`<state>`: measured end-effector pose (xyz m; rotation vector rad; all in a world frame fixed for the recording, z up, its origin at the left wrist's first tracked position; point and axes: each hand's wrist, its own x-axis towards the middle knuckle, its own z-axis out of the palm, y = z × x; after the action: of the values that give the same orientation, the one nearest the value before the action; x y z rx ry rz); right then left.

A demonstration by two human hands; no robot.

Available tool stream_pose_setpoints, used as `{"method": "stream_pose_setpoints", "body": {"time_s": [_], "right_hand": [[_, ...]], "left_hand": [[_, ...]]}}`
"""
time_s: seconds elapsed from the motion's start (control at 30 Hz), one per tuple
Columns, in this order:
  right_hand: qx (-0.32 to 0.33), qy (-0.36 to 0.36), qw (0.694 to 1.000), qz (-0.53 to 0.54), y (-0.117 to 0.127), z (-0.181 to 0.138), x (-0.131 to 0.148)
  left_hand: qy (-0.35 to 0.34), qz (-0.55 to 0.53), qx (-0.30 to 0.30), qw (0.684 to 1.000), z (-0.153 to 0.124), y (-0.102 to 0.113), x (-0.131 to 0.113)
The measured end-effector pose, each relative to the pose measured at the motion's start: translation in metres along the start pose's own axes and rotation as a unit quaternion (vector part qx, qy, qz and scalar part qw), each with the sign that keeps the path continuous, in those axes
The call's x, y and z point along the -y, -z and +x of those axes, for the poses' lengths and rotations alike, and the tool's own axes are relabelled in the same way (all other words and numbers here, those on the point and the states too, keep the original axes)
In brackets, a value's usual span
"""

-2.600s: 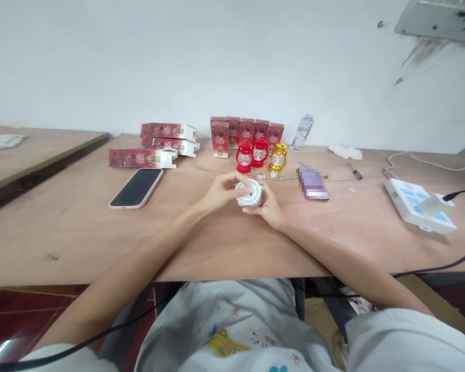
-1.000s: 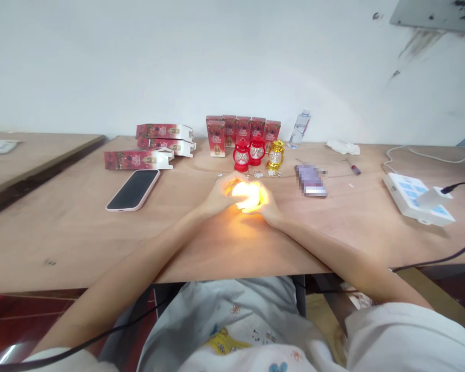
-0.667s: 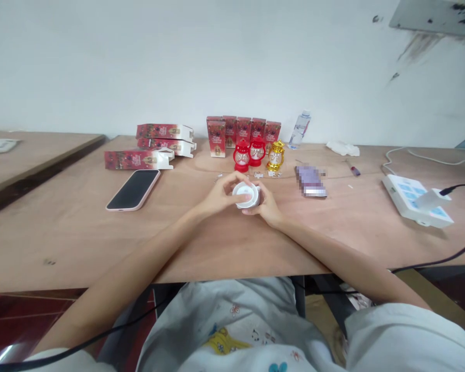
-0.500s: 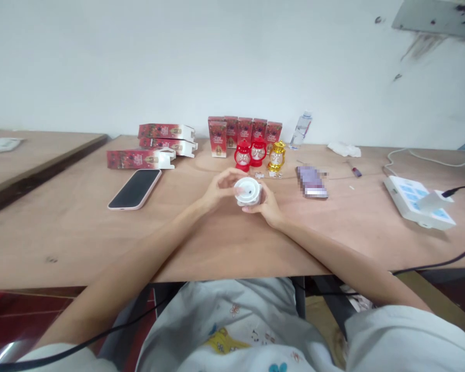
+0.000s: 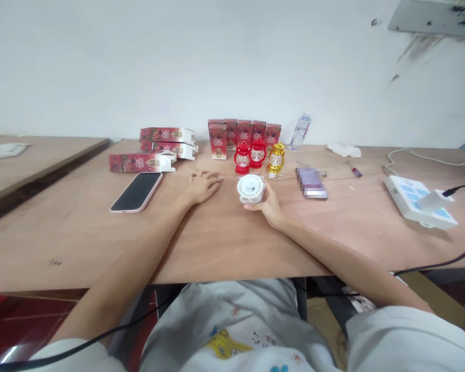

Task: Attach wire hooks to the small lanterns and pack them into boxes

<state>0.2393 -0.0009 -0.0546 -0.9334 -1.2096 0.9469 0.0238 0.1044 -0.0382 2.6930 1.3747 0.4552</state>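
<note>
My right hand [image 5: 271,207] is wrapped round a small white lantern [image 5: 250,187], gripping it from the right. The lantern's round base faces up toward me, with a small dark spot near its middle. On the table to its left rests my left hand [image 5: 204,187], open and apart from the lantern, fingers stretched to the right. Tiny thin bits [image 5: 228,186] lie just beyond those fingertips; I cannot make out what they are. Behind the white lantern stand two red lanterns [image 5: 242,159] and a gold lantern [image 5: 276,158], with small clear pieces [image 5: 274,176] in front.
Several upright red boxes [image 5: 218,142] stand by the wall. Open-ended boxes [image 5: 139,162] lie to the left, near a phone [image 5: 137,192]. Rightward are a blurred-out phone [image 5: 312,182], a bottle [image 5: 300,132], tissue [image 5: 344,150], a screwdriver [image 5: 356,172] and a power strip [image 5: 405,199].
My left hand has let go of the white lantern and moved left, down onto the table. My right hand still holds the lantern in nearly the same place, its base now fully uncovered.
</note>
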Motion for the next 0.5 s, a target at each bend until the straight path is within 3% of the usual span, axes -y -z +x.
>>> {"method": "stream_pose_setpoints", "body": {"time_s": [0.17, 0.5], "right_hand": [[-0.002, -0.006, 1.000, 0.006, -0.0004, -0.0004, 0.0008], [-0.004, -0.006, 1.000, -0.009, -0.0004, -0.0004, 0.0015]], "left_hand": [[0.012, 0.044, -0.048, 0.998, -0.0018, 0.0025, -0.0072], [0.061, 0.104, -0.061, 0.991, -0.0003, -0.0010, -0.0090]]}}
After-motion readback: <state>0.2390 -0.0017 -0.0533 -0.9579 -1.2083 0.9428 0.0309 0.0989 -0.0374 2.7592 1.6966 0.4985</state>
